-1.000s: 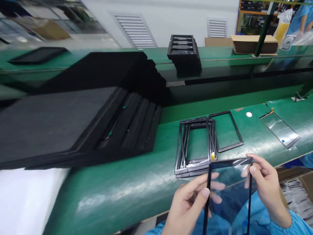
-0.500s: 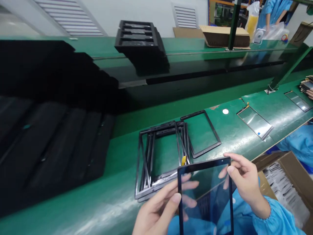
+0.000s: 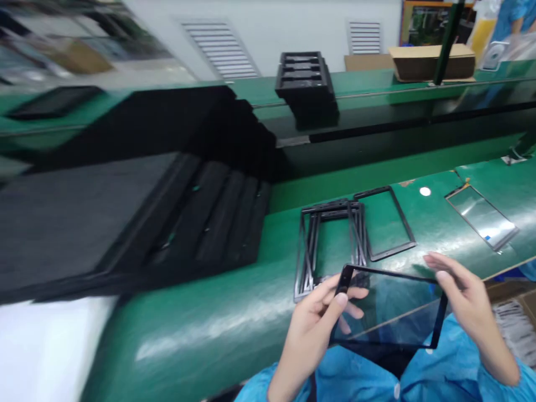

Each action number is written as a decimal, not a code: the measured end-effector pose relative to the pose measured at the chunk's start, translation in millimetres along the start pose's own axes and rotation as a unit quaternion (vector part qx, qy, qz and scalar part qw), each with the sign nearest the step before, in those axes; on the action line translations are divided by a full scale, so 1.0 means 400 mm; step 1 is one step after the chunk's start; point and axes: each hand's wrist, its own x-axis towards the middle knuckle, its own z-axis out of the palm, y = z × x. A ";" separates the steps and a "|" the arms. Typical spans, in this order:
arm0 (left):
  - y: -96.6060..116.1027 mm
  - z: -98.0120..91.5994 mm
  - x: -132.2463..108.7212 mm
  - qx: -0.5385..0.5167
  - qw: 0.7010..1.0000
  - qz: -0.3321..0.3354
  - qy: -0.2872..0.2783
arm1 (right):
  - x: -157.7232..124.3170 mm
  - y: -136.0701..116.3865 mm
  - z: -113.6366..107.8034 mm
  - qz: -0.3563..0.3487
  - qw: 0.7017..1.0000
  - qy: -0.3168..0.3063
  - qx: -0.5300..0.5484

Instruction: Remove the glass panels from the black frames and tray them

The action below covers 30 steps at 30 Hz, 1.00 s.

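- The left hand (image 3: 318, 329) is closed around the short left edge of a black-bordered glass panel (image 3: 389, 307), with the thumb on top and the fingers beneath. Holding it by the border appears to keep skin off the clear face.
- The right hand (image 3: 473, 301) sits at the panel's far right corner with its fingers spread. It may be steadying the panel, but I cannot tell whether it actually grips.
- The panel is held in the air, tilted and turned sideways, above the near edge of the green worktop (image 3: 209, 329). This angle seems to suit looking through the glass under the lights.
- Just beyond it lies a loose pile of open black frames (image 3: 312, 245), and in this view the panel overlaps the pile's lower corner. Whether they touch is hard to tell, though they appear apart.
- A single black frame (image 3: 402, 216) lies flat beside the pile, apparently set apart from it.
- Farther right, another glass panel (image 3: 481, 215) lies on the worktop, well apart from the hands.
- A tall stack of black foam trays (image 3: 167, 223) fills the left of the worktop and limits room on that side.
- A smaller stack of black trays (image 3: 305, 72) stands on the far shelf, near a cardboard box (image 3: 431, 62).
- A co-worker's blue sleeve (image 3: 515, 17) shows at the far upper right.
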 end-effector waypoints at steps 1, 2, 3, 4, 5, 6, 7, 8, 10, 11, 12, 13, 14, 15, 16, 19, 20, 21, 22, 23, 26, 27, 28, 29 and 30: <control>-0.001 0.000 -0.002 -0.018 1.000 0.003 0.023 | 0.003 0.013 -0.015 0.015 1.000 0.021 0.012; -0.001 0.002 -0.004 -0.032 0.999 0.008 0.043 | 0.006 0.023 -0.025 0.032 0.998 0.033 0.030; -0.001 0.005 -0.006 -0.042 0.997 0.013 0.060 | 0.007 0.030 -0.029 0.050 0.997 0.037 0.049; 0.000 0.008 -0.009 -0.048 0.996 0.015 0.072 | 0.006 0.032 -0.026 0.066 0.995 0.034 0.069; 0.000 0.011 -0.011 -0.052 0.995 0.017 0.084 | 0.003 0.030 -0.019 0.080 0.993 0.026 0.088; 0.001 0.014 -0.014 -0.055 0.994 0.019 0.096 | 0.000 0.026 -0.008 0.089 0.990 0.017 0.104; 0.002 0.015 -0.016 -0.057 0.993 0.018 0.105 | -0.003 0.019 0.005 0.093 0.988 0.010 0.119; 0.003 0.016 -0.018 -0.058 0.992 0.017 0.111 | -0.006 0.012 0.017 0.094 0.987 0.007 0.132; 0.006 0.013 -0.020 -0.058 0.992 0.008 0.115 | -0.011 -0.003 0.038 0.088 0.984 0.012 0.155; 0.008 0.011 -0.020 -0.057 0.992 0.004 0.116 | -0.014 -0.010 0.044 0.086 0.983 0.017 0.163; 0.010 0.008 -0.020 -0.057 0.992 -0.001 0.116 | -0.016 -0.017 0.048 0.084 0.982 0.021 0.168; 0.012 0.006 -0.020 -0.058 0.991 -0.004 0.118 | -0.018 -0.023 0.049 0.081 0.982 0.025 0.171; 0.014 0.004 -0.020 -0.061 0.991 -0.005 0.121 | -0.020 -0.028 0.049 0.078 0.982 0.027 0.172; 0.015 0.003 -0.020 -0.065 0.990 -0.006 0.124 | -0.023 -0.033 0.048 0.076 0.982 0.029 0.173; 0.016 0.003 -0.021 -0.069 0.990 -0.007 0.124 | -0.025 -0.036 0.046 0.074 0.982 0.028 0.173; 0.017 0.004 -0.023 -0.078 0.989 -0.008 0.126 | -0.028 -0.042 0.042 0.070 0.983 0.027 0.166; 0.017 0.004 -0.024 -0.080 0.989 -0.008 0.124 | -0.028 -0.043 0.042 0.068 0.984 0.025 0.164; 0.017 0.004 -0.025 -0.082 0.989 -0.008 0.122 | -0.028 -0.043 0.042 0.067 0.984 0.023 0.164; 0.017 0.004 -0.025 -0.084 0.989 -0.007 0.119 | -0.028 -0.043 0.043 0.068 0.984 0.022 0.165; 0.018 0.003 -0.026 -0.087 0.989 -0.005 0.118 | -0.028 -0.044 0.045 0.069 0.983 0.021 0.169; 0.023 -0.003 -0.029 -0.089 0.989 -0.004 0.119 | -0.026 -0.047 0.053 0.076 0.980 0.012 0.181; 0.026 -0.006 -0.031 -0.087 0.989 -0.004 0.120 | -0.024 -0.049 0.056 0.078 0.980 0.008 0.186; 0.029 -0.010 -0.033 -0.084 0.989 -0.006 0.122 | -0.022 -0.051 0.059 0.079 0.978 0.004 0.191; 0.032 -0.013 -0.034 -0.082 0.989 -0.008 0.125 | -0.020 -0.052 0.061 0.080 0.977 0.001 0.197; 0.035 -0.017 -0.036 -0.085 0.988 -0.010 0.131 | -0.017 -0.052 0.064 0.081 0.975 -0.001 0.205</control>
